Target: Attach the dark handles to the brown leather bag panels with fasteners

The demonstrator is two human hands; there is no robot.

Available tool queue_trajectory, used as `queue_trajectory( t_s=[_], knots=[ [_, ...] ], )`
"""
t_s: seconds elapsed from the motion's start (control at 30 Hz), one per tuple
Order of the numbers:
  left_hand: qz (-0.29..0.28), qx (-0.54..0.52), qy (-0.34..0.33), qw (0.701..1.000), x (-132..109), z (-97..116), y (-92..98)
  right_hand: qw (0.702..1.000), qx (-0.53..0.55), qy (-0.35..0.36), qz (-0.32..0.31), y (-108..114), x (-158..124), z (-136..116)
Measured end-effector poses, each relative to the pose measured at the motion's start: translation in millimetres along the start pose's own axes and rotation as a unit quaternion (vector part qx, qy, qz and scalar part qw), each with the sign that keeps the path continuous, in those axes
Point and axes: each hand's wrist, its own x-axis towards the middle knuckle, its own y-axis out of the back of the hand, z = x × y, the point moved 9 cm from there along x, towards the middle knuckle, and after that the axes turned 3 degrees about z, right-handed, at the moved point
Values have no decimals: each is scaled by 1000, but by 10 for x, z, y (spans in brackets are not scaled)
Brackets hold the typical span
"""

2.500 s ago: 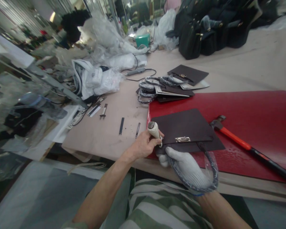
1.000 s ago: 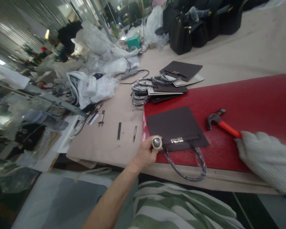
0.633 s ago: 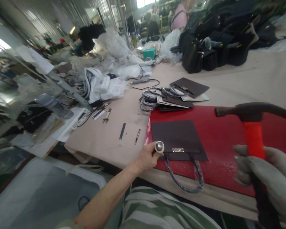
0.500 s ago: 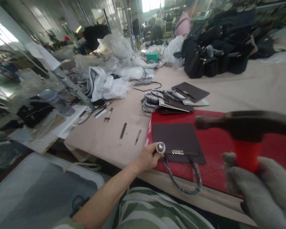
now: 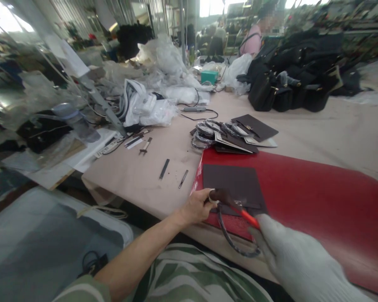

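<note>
At desk (image 5: 138,180) edge, left hand (image 5: 195,207) clamps punch (image 5: 211,196) on bag panel (image 5: 233,182); gloved right hand (image 5: 292,260) grips hammer (image 5: 236,205), striking it. Result hidden.

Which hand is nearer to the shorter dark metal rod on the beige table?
Left. The bare left hand, holding a pale punch, sits just right of the shorter dark metal rod. The white-gloved right hand, gripping a red-handled hammer, is much farther right.

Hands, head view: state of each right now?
Left hand: closed on the punch.
Right hand: gloved, closed on the hammer.
</note>
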Motion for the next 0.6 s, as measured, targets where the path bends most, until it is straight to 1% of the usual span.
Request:
queue_trajectory(
  t_s=[0.03,0.1,0.17,0.2,0.23,0.27,0.3,0.37,0.4,0.43,0.5,0.6],
  knots=[
    [2,-2,-1,1000,-3,-3,0,1000,-8,14,4,9,24,-58],
    [4,-9,-5,1000,-9,-9,1,999,-5,29,34,94,70,-127],
    [5,-5,-6,1000,-14,-21,0,996,16,23,88,209,93,-128],
    [6,-1,-4,1000,-15,-32,0,994,20,14,107,231,98,-114],
    [5,1,-1,1000,-15,-44,-3,995,10,4,97,191,109,-100],
    [3,2,5,1000,-14,-57,-7,998,-14,-5,63,97,127,-91],
    [0,0,11,1000,-12,-68,-12,999,-44,-12,13,-26,145,-79],
    [-11,-5,18,1000,-9,-72,-24,991,-93,-42,-91,-251,166,3],
    [-15,-3,17,1000,-8,-64,-25,986,-101,-63,-117,-303,177,67],
    [-18,2,13,1000,-8,-50,-22,984,-101,-82,-121,-312,196,141],
    [-19,10,6,1000,-14,-21,-6,981,-108,-122,-101,-282,221,352],
    [-10,4,12,1000,-30,-8,33,964,-139,-207,-88,-328,138,846]
  ],
)
